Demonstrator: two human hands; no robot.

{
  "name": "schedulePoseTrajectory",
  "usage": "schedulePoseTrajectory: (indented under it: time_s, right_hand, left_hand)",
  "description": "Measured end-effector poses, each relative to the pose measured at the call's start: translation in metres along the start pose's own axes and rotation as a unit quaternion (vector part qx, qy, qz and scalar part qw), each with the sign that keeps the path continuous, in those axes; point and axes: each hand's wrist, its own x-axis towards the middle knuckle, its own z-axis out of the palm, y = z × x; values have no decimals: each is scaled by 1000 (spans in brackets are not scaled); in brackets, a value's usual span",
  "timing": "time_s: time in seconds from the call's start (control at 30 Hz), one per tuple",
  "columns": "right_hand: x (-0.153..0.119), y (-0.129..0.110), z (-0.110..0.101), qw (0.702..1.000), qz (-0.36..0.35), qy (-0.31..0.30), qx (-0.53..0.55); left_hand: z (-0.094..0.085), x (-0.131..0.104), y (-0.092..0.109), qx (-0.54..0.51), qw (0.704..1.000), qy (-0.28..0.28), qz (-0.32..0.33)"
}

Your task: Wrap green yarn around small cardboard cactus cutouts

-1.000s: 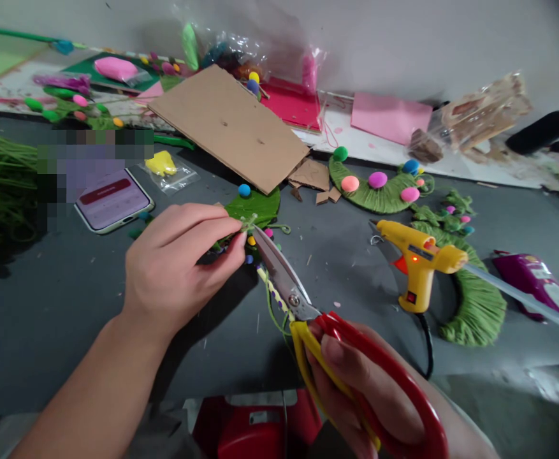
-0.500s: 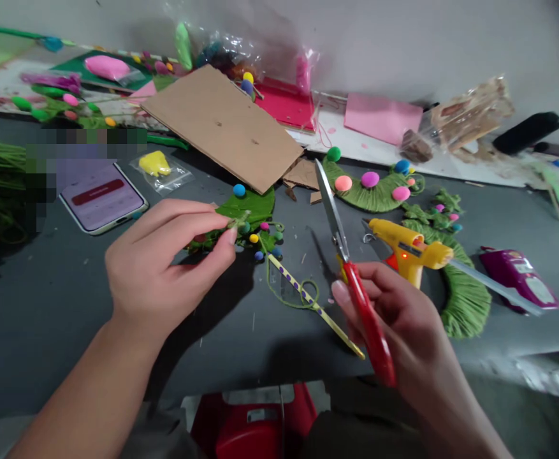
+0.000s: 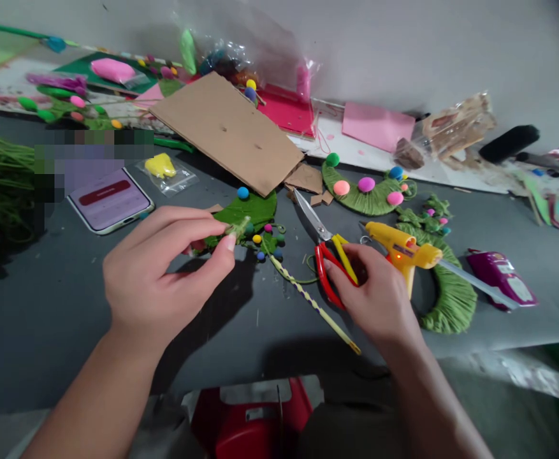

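Between thumb and fingertips my left hand (image 3: 169, 268) pinches a small green yarn piece (image 3: 238, 229). Just beyond it lie a green leaf shape (image 3: 255, 210) and a cluster of small coloured pom-poms (image 3: 269, 242). My right hand (image 3: 379, 287) is closed on the red and yellow handles of a pair of scissors (image 3: 324, 242), whose blades point away to the upper left, low over the table. A pale stick with purple spots (image 3: 317, 309) and a thin green strand lie between the hands. Right of the scissors rests a yellow glue gun (image 3: 401, 245), its red light lit.
Behind the hands lies a cardboard sheet (image 3: 226, 134). A phone (image 3: 111, 197) and a bag of yellow material (image 3: 162, 169) are at left, near green yarn (image 3: 2, 197). Green wrapped crescents with pom-poms (image 3: 368, 191) and a purple packet (image 3: 501, 277) lie at right.
My right hand has turned and lowered the scissors, so the blades now slant left near the table and both handles show. My left hand keeps its pinch almost in place.
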Motion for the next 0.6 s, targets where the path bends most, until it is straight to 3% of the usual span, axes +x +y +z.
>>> schedulePoseTrajectory:
  time_s: [0.23,0.33,0.43,0.6]
  right_hand:
    - [-1,1,5,998,-27,14,-47]
    - [-2,-2,4,996,-76,38,-32]
    - [-7,-13,2,985,-143,82,46]
    - [-20,-37,1,961,-174,51,209]
  left_hand:
    - [2,-2,14,-66,998,-16,-20]
    - [6,-3,23,-96,995,-32,-8]
    - [10,-5,31,-111,992,-50,-22]
    - [16,-7,39,-136,985,-102,-20]
